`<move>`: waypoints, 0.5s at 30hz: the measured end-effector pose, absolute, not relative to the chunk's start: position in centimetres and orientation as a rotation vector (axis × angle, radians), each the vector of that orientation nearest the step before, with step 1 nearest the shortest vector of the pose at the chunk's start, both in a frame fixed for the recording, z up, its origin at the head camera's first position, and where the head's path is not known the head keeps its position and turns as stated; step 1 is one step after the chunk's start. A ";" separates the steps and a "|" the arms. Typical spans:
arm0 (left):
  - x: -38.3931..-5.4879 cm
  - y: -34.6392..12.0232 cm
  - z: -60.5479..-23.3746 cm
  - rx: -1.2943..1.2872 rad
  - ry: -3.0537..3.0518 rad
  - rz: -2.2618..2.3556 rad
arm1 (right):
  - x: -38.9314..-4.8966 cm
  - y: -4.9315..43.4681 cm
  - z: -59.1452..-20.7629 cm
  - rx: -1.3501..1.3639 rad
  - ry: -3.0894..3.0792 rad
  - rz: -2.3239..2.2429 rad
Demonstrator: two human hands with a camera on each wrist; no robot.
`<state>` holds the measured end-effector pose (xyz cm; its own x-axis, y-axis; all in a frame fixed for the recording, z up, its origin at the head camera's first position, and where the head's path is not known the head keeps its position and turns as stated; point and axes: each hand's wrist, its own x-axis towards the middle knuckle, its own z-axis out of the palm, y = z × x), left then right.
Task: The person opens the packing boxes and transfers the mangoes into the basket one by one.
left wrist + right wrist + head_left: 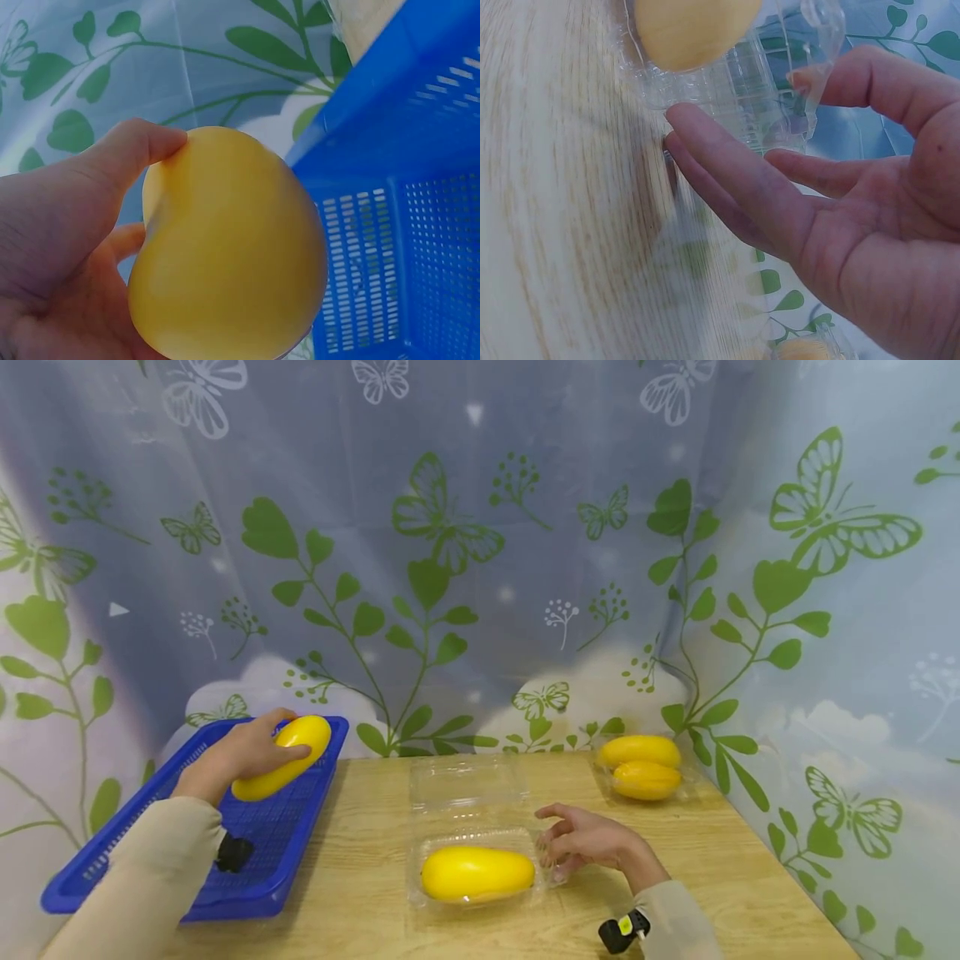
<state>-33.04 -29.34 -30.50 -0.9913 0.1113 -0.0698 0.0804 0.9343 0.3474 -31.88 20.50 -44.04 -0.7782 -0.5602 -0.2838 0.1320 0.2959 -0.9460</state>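
Note:
My left hand (258,747) grips a smooth yellow mango (288,760), holding it above the blue basket. In the left wrist view, the thumb presses on the upper side of the mango (232,247) and the other fingers are partly hidden behind it. A second mango (477,872) lies in a clear plastic clamshell box (468,839) whose lid (468,783) is folded back on the table. Beside that box's right edge is my right hand (588,839), its fingers loosely extended. One fingertip overlaps the clear rim (821,82) in the right wrist view.
The blue plastic basket (307,852) with slotted walls stands at the left of the wooden table (360,860). Another clear box (686,789) with two mangoes (639,752) sits at the back right. A patterned curtain (487,610) hangs behind the table and along its right side.

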 end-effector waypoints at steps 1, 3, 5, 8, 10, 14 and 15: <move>-33.0 -29.5 -30.5 0.143 3.004 0.533 | -31.9 20.5 -44.0 -0.384 1.982 -1.525; -33.0 -29.8 -30.6 0.128 3.008 0.527 | -31.9 20.4 -44.0 -0.386 1.984 -1.522; -33.1 -30.1 -30.7 0.116 3.013 0.525 | -31.9 20.4 -44.1 -0.386 1.982 -1.521; -33.1 -30.3 -30.9 0.108 3.020 0.521 | -32.0 20.4 -44.1 -0.379 1.980 -1.523; -33.2 -30.5 -31.0 0.103 3.025 0.515 | -31.9 20.4 -44.1 -0.378 1.982 -1.521; -33.3 -30.7 -31.4 0.079 3.027 0.513 | -31.9 20.4 -44.1 -0.375 1.987 -1.518; -33.4 -30.7 -31.4 0.077 3.030 0.511 | -31.9 20.5 -44.1 -0.374 1.987 -1.519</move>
